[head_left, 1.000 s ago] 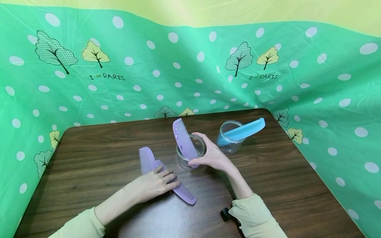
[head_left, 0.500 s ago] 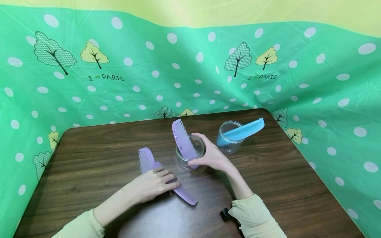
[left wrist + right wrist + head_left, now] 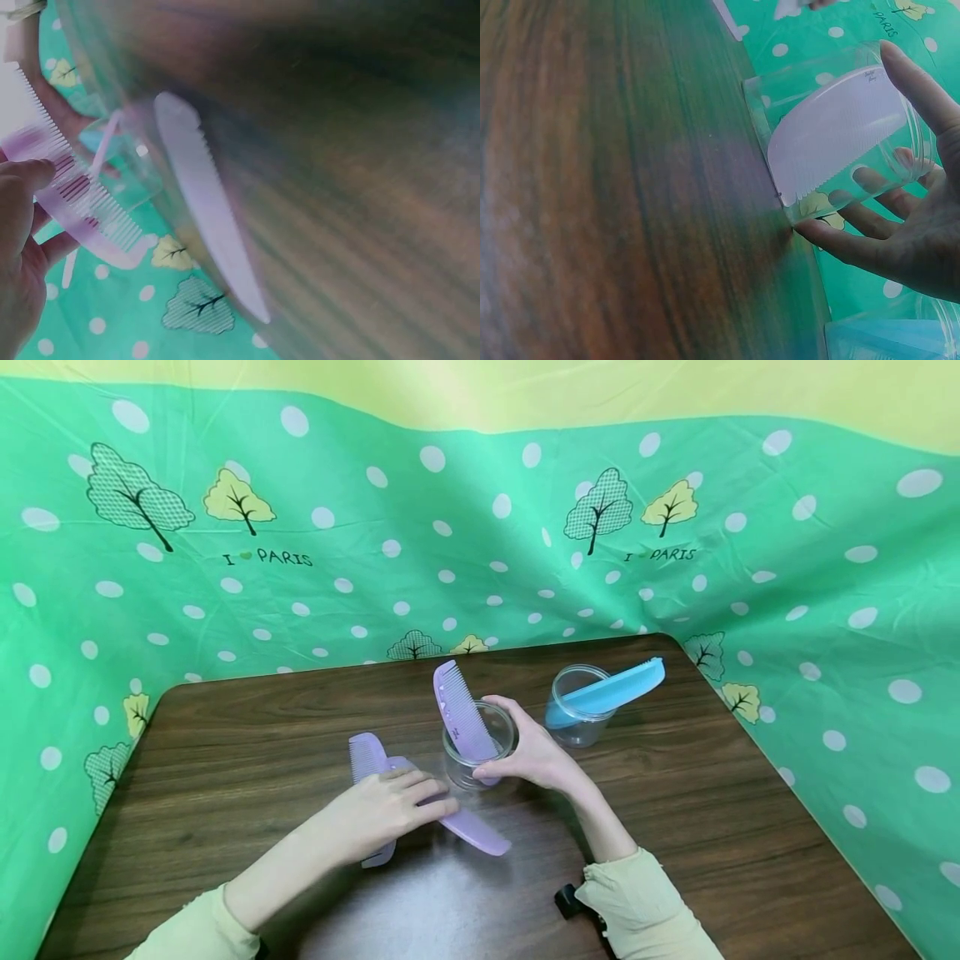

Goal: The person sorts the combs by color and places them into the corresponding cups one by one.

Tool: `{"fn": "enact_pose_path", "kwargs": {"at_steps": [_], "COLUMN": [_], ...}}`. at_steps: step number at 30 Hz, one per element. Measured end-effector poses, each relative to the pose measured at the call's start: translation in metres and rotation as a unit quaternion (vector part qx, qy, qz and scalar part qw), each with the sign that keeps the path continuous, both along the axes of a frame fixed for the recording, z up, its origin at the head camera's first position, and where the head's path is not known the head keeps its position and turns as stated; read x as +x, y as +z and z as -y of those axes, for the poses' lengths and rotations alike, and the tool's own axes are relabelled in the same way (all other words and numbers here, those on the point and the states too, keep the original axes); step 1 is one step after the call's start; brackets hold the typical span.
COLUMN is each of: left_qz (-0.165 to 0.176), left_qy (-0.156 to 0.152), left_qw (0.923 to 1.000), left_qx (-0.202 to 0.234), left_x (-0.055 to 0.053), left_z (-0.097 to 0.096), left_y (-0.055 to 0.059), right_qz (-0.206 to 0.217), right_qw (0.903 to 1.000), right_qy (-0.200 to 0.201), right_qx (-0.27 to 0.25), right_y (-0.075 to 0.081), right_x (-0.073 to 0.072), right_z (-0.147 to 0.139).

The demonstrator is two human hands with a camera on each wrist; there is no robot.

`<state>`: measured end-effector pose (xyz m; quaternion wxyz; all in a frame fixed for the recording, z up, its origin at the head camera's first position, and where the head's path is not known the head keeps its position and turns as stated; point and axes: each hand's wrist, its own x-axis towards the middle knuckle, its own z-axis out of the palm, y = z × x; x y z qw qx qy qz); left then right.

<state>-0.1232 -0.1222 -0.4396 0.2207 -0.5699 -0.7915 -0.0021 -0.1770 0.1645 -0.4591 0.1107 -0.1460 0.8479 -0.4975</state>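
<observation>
My left hand (image 3: 393, 810) pinches a purple comb (image 3: 476, 832) between thumb and fingers, its far end pointing right. In the left wrist view this held comb (image 3: 97, 217) is off the table. A second purple comb (image 3: 367, 756) lies on the table, partly hidden under my left hand. My right hand (image 3: 528, 752) grips a clear jar (image 3: 461, 772) around its side, thumb and fingers apart. Inside the jar leans another purple comb (image 3: 465, 710), its upper end sticking out above the rim. The right wrist view shows that comb (image 3: 840, 131) through the jar's wall.
To the right of the jar stands a clear cup (image 3: 581, 735) with a light blue comb (image 3: 618, 689) slanting out of it. All stand on a dark wood-grain table (image 3: 262, 752). A green dotted cloth (image 3: 337, 593) hangs behind and beside the table.
My left hand has raised its purple comb off the table, and the comb's right end has swung up and right. More of the lying comb's near end shows. The right hand and jar stay put.
</observation>
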Motion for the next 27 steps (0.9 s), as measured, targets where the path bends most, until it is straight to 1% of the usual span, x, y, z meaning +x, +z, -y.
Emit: {"fn": "enact_pose_path", "kwargs": {"at_steps": [5, 10, 13, 16, 19, 23, 25, 27], "left_qz": [0.022, 0.035, 0.043, 0.044, 0.046, 0.062, 0.074, 0.084], "left_qy": [0.003, 0.011, 0.018, 0.028, 0.037, 0.033, 0.027, 0.028], "left_qw": [0.9990, 0.9978, 0.9965, 0.9942, 0.9907, 0.9838, 0.9786, 0.9729], "left_qx": [0.038, 0.055, 0.069, 0.094, 0.123, 0.165, 0.190, 0.213], "left_x": [-0.003, -0.005, -0.007, -0.009, -0.010, -0.012, -0.014, -0.015], "left_z": [0.003, 0.004, 0.003, 0.001, -0.001, -0.004, -0.006, -0.008], "left_y": [0.014, 0.027, 0.033, 0.038, 0.044, 0.055, 0.062, 0.068], "right_qz": [0.000, 0.001, -0.011, -0.024, -0.031, -0.016, -0.008, -0.007], "right_qw": [1.0000, 0.9999, 0.9999, 0.9995, 0.9992, 0.9998, 0.9999, 0.9999], "right_qy": [0.003, 0.007, 0.010, 0.016, 0.021, 0.013, 0.008, 0.008], "right_qx": [-0.007, -0.009, -0.006, -0.009, -0.009, -0.003, -0.002, -0.006], "right_y": [0.000, -0.001, -0.001, -0.001, 0.000, 0.000, -0.001, -0.001], "right_x": [0.000, -0.001, -0.001, -0.001, -0.001, -0.001, -0.001, -0.001], "right_z": [0.000, 0.000, -0.001, -0.002, -0.002, -0.002, -0.001, 0.000]}}
